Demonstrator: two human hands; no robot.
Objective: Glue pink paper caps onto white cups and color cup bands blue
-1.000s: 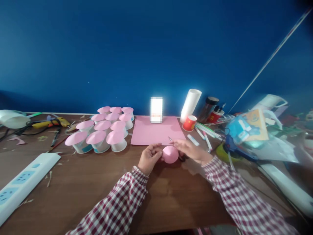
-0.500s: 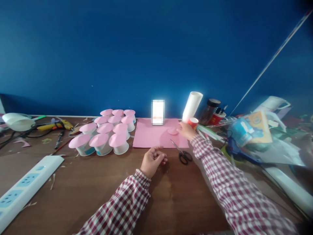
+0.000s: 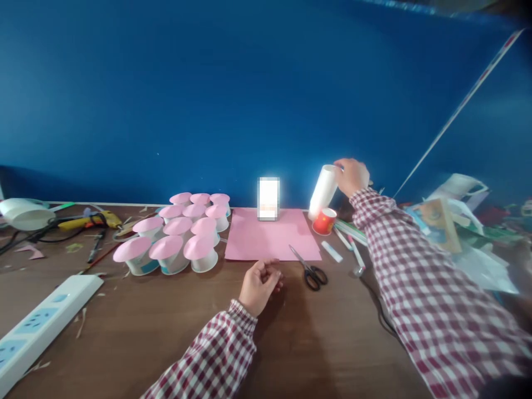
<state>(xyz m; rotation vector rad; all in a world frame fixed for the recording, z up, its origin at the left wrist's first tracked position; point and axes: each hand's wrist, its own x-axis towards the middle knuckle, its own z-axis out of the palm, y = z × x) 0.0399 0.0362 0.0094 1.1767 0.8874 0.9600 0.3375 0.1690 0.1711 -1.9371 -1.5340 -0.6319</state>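
My right hand [image 3: 352,176] reaches to a tall stack of white paper cups [image 3: 323,191], its fingers closed at the top rim. Whether it grips one cup or several, I cannot tell. My left hand [image 3: 258,285] rests on the table at the near edge of a pink sheet of paper [image 3: 266,241]. Its fingers are loosely curled, and nothing shows in them. Black-handled scissors [image 3: 310,270] lie right of it, blades partly over the sheet. A red paper cup [image 3: 325,221] stands at the foot of the stack.
Several white cups topped with pink discs [image 3: 166,245] stand in rows on the left. A power strip [image 3: 45,327] and a yellow glue gun [image 3: 89,220] lie farther left. Plastic bags [image 3: 482,260] and clutter fill the right. A blue wall [image 3: 249,100] rises behind.
My right hand has moved up and right from the pink sheet to the top of the cup stack. The pink disc beside it is no longer visible there. My left hand stays put.
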